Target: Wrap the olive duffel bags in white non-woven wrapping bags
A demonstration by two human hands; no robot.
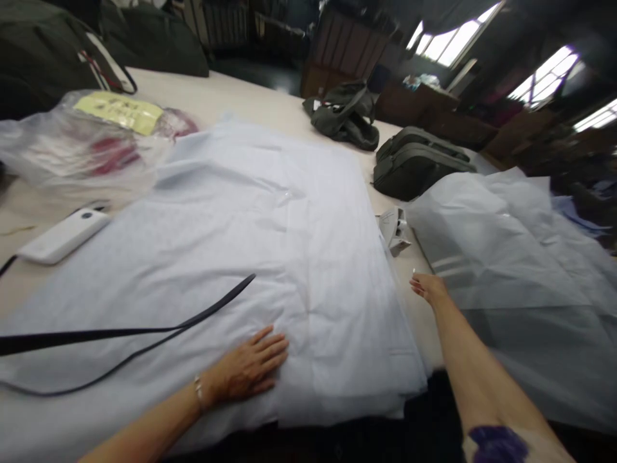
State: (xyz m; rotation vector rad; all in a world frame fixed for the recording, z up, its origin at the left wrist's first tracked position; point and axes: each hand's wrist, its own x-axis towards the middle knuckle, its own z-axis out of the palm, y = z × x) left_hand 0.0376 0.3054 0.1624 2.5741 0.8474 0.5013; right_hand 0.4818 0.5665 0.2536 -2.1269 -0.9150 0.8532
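My left hand [253, 361] lies flat, fingers stretched out, on a broad stack of thin white sheets [337, 257]. To the right, my right hand [428, 287] is over the strip of table between that stack and a pile of translucent plastic sheeting [511, 257]. Its fingers are closed, and a tiny white tip shows above them; blur hides what it is. Just beyond that hand stands a small white object with dark openings [395, 230], like a tape dispenser or label holder. A black strap [212, 315] crosses the sheets left of my left hand.
On the left are a white device with a cord [67, 235] and a clear plastic bag [116, 151] with red contents and a yellow label. Dark bags [414, 164] sit at the back right, beside a dark backpack [344, 116]. Another dark bag [154, 42] stands at the far left.
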